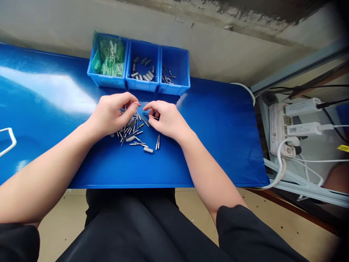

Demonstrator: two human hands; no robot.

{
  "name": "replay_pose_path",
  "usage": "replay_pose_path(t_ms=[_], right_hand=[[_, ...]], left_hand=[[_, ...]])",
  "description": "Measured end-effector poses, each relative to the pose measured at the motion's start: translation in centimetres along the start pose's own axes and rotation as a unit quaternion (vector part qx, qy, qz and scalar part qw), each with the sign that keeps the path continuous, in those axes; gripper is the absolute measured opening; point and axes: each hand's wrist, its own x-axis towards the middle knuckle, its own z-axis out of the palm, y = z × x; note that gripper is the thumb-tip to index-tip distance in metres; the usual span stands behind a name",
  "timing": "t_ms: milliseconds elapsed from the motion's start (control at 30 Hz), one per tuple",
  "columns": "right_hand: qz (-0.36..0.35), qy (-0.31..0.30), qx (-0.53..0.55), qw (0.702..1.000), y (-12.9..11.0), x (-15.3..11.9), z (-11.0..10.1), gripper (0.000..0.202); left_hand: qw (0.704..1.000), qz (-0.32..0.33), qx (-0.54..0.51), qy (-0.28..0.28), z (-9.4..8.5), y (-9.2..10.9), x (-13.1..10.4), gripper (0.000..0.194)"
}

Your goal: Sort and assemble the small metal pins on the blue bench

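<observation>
A loose pile of blind rivets (133, 125) and grey hex standoffs (131, 138) lies on the blue table (218, 127). Over the pile's far side, my left hand (116, 112) is closed, thumb and forefinger pinched at a small piece whose dark tip shows; it looks like a blind rivet. My right hand (166, 118) is curled just to the right, with a thin blind rivet (151, 116) showing under its bent fingers. Nearer to me lie one hex standoff (148, 150) and a pair of rivets (157, 142), apart from the pile.
Three joined blue bins stand behind my hands: the left bin (106, 80) holds green plastic bags, the middle bin (142, 85) hex standoffs, the right bin (174, 89) some rivets. A power strip (278, 129) with chargers and cables is beyond the table's right edge.
</observation>
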Motion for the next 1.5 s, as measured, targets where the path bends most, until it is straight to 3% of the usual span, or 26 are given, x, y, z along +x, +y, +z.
replay_pose_path(t_ms=[133,300,600,933,1200,1500], right_hand=[[-0.007,0.030,0.010,0.999,-0.2,0.0,0.4,0.031],[-0.012,0.091,0.144,0.985,-0.8,-0.2,1.1,0.022],[0.009,0.089,0.288,0.953,-1.2,-0.1,1.7,0.022],[-0.003,0.130,0.333,0.934,-0.4,0.4,2.3,0.023],[-0.023,0.126,0.285,0.950,-0.3,0.2,2.6,0.020],[-0.021,0.140,0.281,0.949,-0.4,0.2,2.4,0.018]], left_hand=[[1.000,0.000,-0.004,-0.002,-0.1,0.0,0.0,0.032],[1.000,-0.014,-0.008,-0.025,-0.3,0.4,0.1,0.028],[0.999,0.000,-0.020,-0.025,-0.4,0.5,0.0,0.029],[0.998,-0.038,0.015,-0.053,-0.3,0.8,0.0,0.032],[0.997,-0.052,0.021,-0.053,-0.4,0.8,0.1,0.038],[0.998,-0.036,0.007,-0.046,-0.5,0.9,0.0,0.032]])
